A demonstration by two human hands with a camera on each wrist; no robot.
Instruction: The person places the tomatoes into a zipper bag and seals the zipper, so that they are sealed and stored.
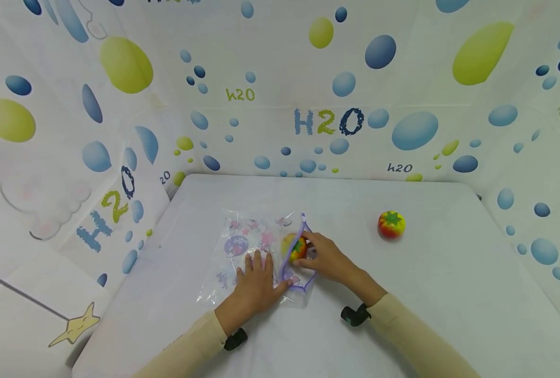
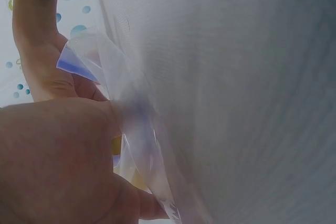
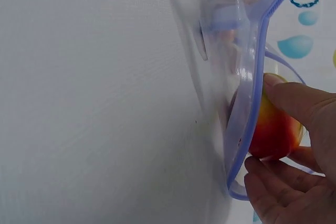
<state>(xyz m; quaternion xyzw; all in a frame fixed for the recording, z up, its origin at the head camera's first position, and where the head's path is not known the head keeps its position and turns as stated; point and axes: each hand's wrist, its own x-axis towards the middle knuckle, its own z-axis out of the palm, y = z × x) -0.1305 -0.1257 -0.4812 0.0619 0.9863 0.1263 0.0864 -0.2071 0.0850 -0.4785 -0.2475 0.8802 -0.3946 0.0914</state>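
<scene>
A clear zip bag (image 1: 247, 226) with pink and purple prints and a purple zip edge lies on the table, its mouth facing right. My left hand (image 1: 257, 286) rests on the bag with fingers spread, thumb by the zip edge. My right hand (image 1: 331, 258) holds a red-and-yellow fruit (image 1: 299, 249) with a green leafy top at the bag's mouth. In the right wrist view, the thumb lies on one side of the fruit (image 3: 274, 129) and the fingers on the other, with the purple zip edge (image 3: 255, 100) passing across its front. Part of the fruit shows through the plastic.
A second red-and-yellow fruit (image 1: 391, 224) with a green top sits at the right rear of the white table (image 1: 431, 273). Printed white curtains (image 1: 280, 68) hang behind and at the sides. Each wrist wears a small black camera (image 1: 354, 316).
</scene>
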